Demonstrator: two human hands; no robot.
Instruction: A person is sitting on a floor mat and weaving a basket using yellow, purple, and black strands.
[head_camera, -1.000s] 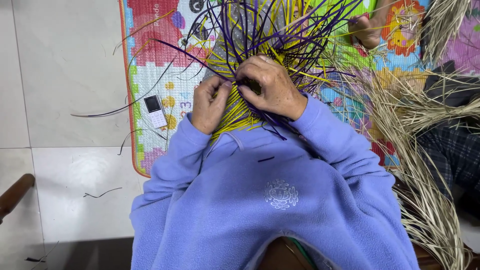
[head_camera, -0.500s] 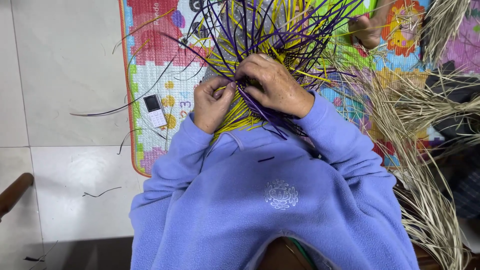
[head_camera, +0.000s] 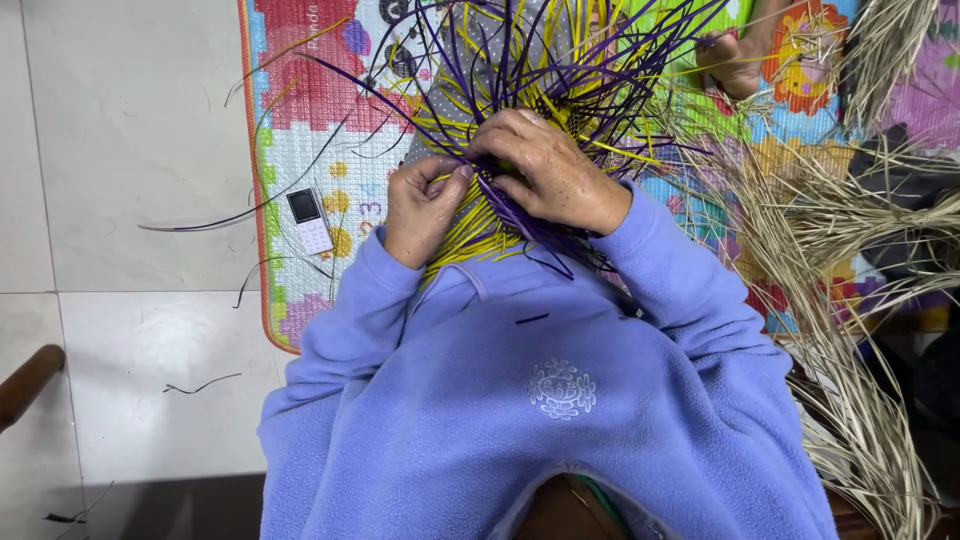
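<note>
Pale floor tiles (head_camera: 130, 150) lie under a bright play mat (head_camera: 310, 130) printed with coloured blocks, where a small white phone (head_camera: 309, 221) rests near its edge. Over the mat, in front of a lilac fleece top (head_camera: 540, 400), the left hand (head_camera: 422, 208) pinches yellow strips (head_camera: 470, 225) while the right hand (head_camera: 555, 175) grasps purple strips (head_camera: 520, 215) of the weaving. Dry straw (head_camera: 850, 260) spreads at right.

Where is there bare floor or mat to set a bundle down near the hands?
Bare tile floor lies left of the play mat, beyond the small phone; only stray strands cross it. Around the left hand and right hand the purple and yellow strips crowd everything, and dry straw fills the right side.
</note>
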